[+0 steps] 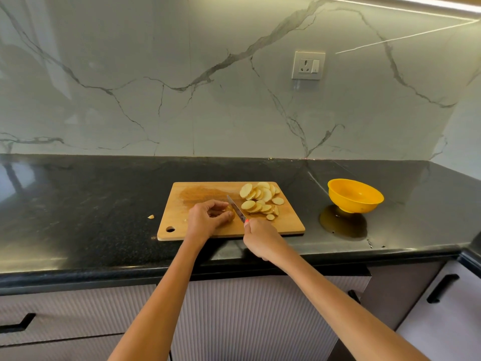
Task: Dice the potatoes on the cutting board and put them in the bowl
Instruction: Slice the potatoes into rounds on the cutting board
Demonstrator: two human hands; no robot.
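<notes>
A wooden cutting board (197, 194) lies on the black counter. Several round potato slices (261, 200) are heaped on its right half. My left hand (207, 217) curls over a small remaining potato piece (231, 214) near the board's middle and holds it down. My right hand (260, 238) grips the handle of a knife (236, 208), whose blade slants up-left and rests against that piece. An empty yellow bowl (355, 195) stands on the counter to the right of the board, apart from it.
A small potato scrap (151, 217) lies on the counter left of the board. The black counter (91, 204) meets a marble backsplash with a wall socket (308, 65). Drawers with black handles sit below the counter's front edge.
</notes>
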